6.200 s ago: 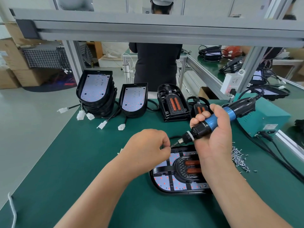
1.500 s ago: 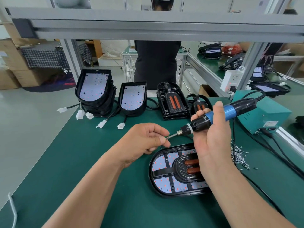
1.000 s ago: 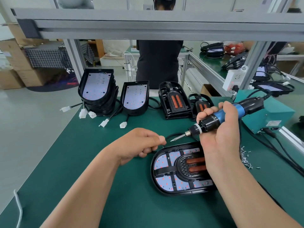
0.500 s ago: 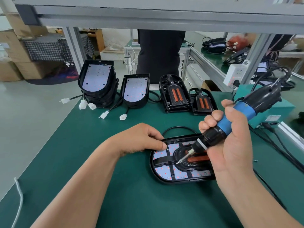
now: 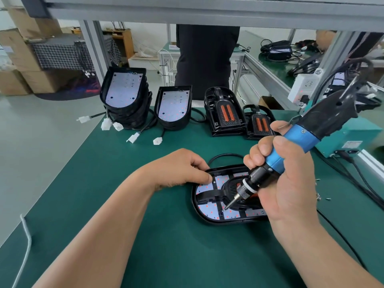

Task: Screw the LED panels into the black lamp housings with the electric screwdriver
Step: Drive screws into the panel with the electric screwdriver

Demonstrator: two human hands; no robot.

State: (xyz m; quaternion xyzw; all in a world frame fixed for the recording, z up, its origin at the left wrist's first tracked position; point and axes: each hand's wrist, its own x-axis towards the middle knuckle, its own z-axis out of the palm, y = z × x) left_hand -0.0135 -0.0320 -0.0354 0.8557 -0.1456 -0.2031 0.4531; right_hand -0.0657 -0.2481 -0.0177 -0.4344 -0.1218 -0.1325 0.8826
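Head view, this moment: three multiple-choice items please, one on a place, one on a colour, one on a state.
1. Where is the bit tip of the electric screwdriver?
A) on the LED panel in the near lamp housing
B) on the green mat
C) on the stacked housings at the back

2. What colour is the screwdriver's grip?
A) red
B) blue
C) yellow

3. What is the left hand doing?
A) hanging above the mat, touching nothing
B) gripping the screwdriver
C) touching the near housing's far rim

Answers:
1 A, the tip meets the near part of the panel.
2 B, blue shows above the right hand, which grips the tool.
3 C, its fingertips rest on the rim.
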